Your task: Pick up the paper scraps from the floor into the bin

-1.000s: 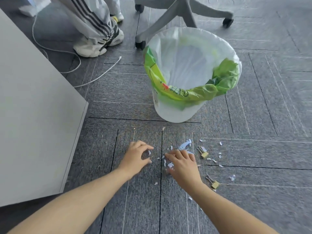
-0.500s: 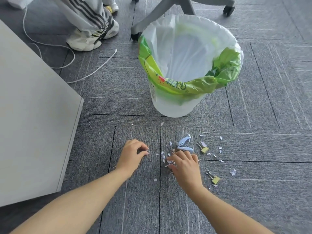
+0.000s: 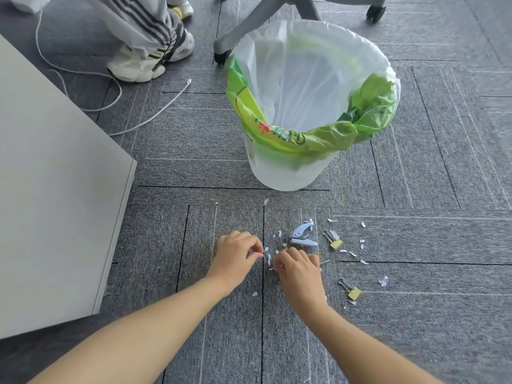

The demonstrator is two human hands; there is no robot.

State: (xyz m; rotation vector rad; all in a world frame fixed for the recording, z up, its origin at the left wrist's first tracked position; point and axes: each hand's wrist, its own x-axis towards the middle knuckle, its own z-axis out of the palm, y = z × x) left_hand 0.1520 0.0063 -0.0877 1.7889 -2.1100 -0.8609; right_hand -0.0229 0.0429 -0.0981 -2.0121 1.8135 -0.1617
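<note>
Both hands have drawn together over the last half second: the left hand (image 3: 235, 253) has slid right towards the dark seam in the grey carpet-tile floor (image 3: 415, 328), and the right hand (image 3: 297, 268) has eased back, so the light-blue metal hole punch (image 3: 300, 235) that it covered a second ago now lies bare just beyond its knuckles. From the head view, the left hand has its fingers curled, with thumb and forefinger closed on a small white sliver at the seam. The right hand is curled too, its fingertips nipping another sliver on its left side; whether either palm already hides more pieces I cannot tell. Most of the small white and pale lilac paper scraps (image 3: 383, 280) lie loose on the floor, some between the two hands and many more strewn to the right among two gold binder clips (image 3: 333, 242). None can be seen in the white plastic bin lined with a clear bag and a green bag (image 3: 291, 173), which stands upright farther ahead, well apart from the hands. I judge the gathering to be at an early stage: each pinch takes only a sliver, so many more are needed, and the clips and punch must be left behind.
</note>
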